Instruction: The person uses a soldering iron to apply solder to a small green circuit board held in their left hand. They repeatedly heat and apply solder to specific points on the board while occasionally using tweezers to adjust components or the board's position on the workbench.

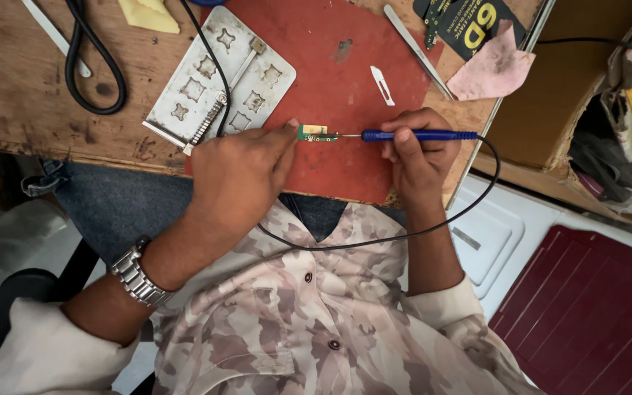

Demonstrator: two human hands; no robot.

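Your left hand (pixel 239 172): fingers curled, fingertips pinning 1 small green circuit board (pixel 314 134) on the red mat (pixel 330 66). Your right hand (pixel 418 150): clenched around 1 blue soldering iron (pixel 418 135), tip touching the board's right end.

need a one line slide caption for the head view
Left hand pins a small green circuit board on a red mat while the right hand touches a blue-handled soldering iron to it.

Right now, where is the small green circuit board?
In the head view, the small green circuit board lies on the red mat near the bench's front edge, pinned by the left hand, with the tip of the blue soldering iron touching its right end.
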